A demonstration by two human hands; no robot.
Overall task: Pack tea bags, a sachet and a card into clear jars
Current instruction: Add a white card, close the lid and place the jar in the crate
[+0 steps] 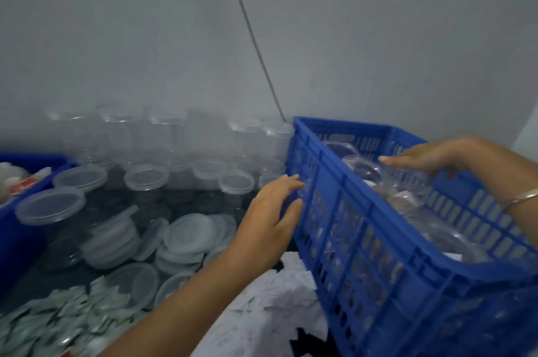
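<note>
The left hand (270,211) lies flat, fingers straight, against the near-left wall of the blue crate (378,240) at right of frame. The right hand (431,157) reaches over its far rim, fingers stretched out above the filled jars (364,170) inside, seemingly holding nothing, though blur hides any contact. This looks like stowing finished jars. Next comes reaching for an empty clear jar (145,179) at centre left, then the sachets (72,313) at lower left.
</note>
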